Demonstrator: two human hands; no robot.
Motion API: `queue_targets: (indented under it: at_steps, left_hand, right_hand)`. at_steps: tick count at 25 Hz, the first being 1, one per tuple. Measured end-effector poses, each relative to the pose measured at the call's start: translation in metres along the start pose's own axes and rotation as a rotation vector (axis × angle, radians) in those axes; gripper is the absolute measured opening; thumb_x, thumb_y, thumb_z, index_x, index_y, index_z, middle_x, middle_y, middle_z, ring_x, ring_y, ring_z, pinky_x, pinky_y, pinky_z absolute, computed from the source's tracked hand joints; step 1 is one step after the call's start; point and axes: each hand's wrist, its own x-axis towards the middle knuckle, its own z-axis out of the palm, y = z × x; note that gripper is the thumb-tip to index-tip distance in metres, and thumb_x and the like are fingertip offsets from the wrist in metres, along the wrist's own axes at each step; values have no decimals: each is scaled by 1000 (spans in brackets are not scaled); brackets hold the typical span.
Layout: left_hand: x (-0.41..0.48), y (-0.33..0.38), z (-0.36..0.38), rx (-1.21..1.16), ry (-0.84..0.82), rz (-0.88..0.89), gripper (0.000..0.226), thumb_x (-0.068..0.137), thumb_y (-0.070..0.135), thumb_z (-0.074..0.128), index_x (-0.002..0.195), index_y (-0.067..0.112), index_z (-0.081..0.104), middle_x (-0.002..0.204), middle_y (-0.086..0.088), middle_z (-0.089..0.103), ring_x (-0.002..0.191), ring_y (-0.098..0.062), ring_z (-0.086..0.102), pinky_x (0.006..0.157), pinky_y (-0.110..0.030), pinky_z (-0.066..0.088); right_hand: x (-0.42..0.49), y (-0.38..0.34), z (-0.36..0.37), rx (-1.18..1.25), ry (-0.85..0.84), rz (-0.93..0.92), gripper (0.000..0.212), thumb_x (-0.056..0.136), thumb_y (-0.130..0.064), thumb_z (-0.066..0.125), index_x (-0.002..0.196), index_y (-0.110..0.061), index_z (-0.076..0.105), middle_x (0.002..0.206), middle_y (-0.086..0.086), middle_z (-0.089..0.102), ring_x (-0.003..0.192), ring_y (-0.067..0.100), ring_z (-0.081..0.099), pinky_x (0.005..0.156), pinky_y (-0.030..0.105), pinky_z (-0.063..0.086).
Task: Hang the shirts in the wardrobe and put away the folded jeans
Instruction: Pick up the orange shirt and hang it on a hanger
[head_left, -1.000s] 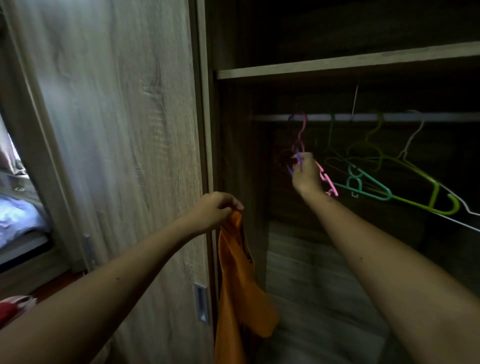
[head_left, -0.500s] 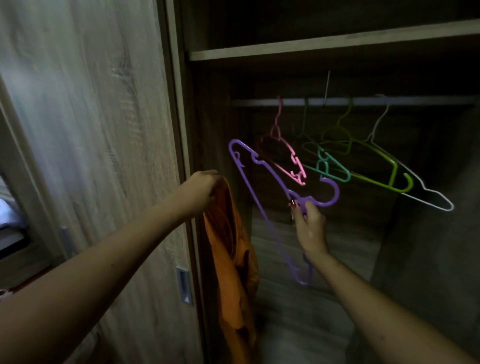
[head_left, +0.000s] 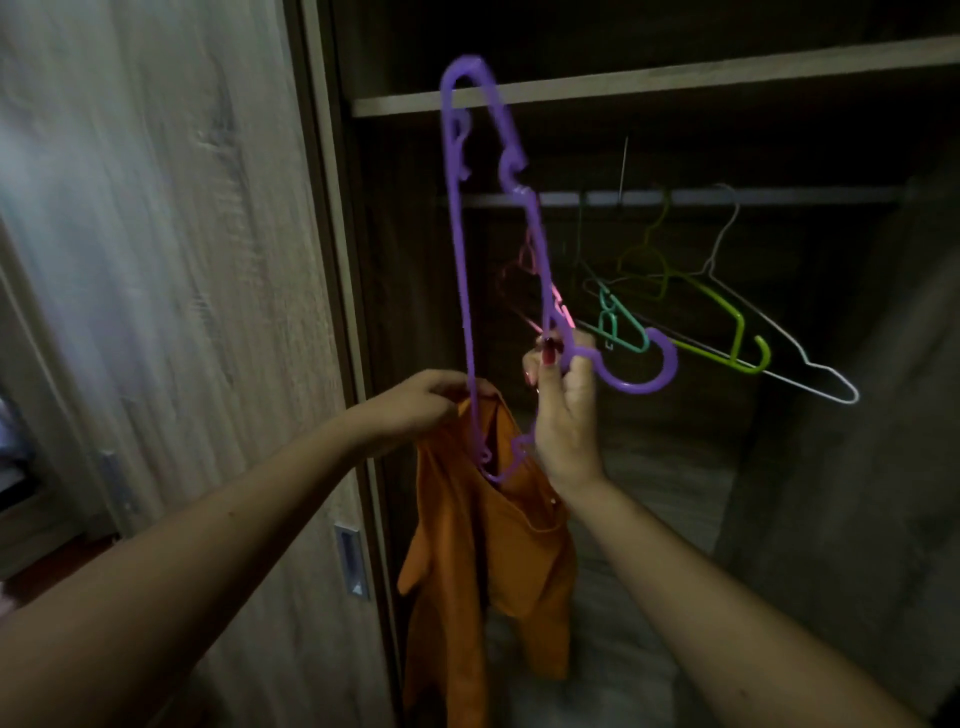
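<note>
An orange shirt (head_left: 483, 561) hangs down in front of the open wardrobe, and my left hand (head_left: 421, 402) grips it by the collar. My right hand (head_left: 563, 395) holds a purple plastic hanger (head_left: 462, 249) near its hook. The hanger stands almost on end, one arm pointing up past the shelf, the lower end tucked into the shirt's neck opening. The folded jeans are not in view.
The wardrobe rail (head_left: 675, 197) carries a pink hanger (head_left: 524, 270), a green hanger (head_left: 618, 322), a lime hanger (head_left: 727, 322) and a white wire hanger (head_left: 810, 374). A wooden shelf (head_left: 649, 85) runs above the rail. The sliding door (head_left: 182, 312) stands to the left.
My right hand took the purple hanger off the rail, brought it down and then turned it upright. Its lower end has gone into the collar of the orange shirt, and my hands have come closer together.
</note>
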Motion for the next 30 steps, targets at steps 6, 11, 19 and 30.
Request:
queue_targets:
  at_steps: [6,11,19,30]
  left_hand:
    - [-20,-4,-38,-148,163,96,48,91,-5,33,106,23,70,113,-5,64,96,-17,68,79,-32,57]
    - [-26,-20,-55,239,154,112,42,90,-7,37,99,19,69,113,-5,64,106,-19,62,88,-33,52]
    - [-7,-21,-13,484,125,269,32,88,-7,44,105,10,66,116,-3,64,112,-11,57,101,-34,47]
    - [0,-72,-16,525,135,313,20,99,25,41,102,21,60,88,0,64,80,-9,64,75,-30,52]
  right_hand:
    - [-18,54,-68,-336,-268,148,25,95,-4,48,82,-22,59,74,-5,56,66,-4,53,66,14,43]
    - [-18,72,-118,-825,-546,224,26,94,-11,53,69,-14,59,70,0,57,61,3,49,64,34,42]
    - [7,24,-88,-1168,-835,-3,16,94,-24,52,84,-19,64,78,-8,56,74,7,53,74,28,40]
    - [38,-19,-90,-904,-636,50,27,92,-16,55,71,-32,60,70,-9,62,66,1,59,63,16,42]
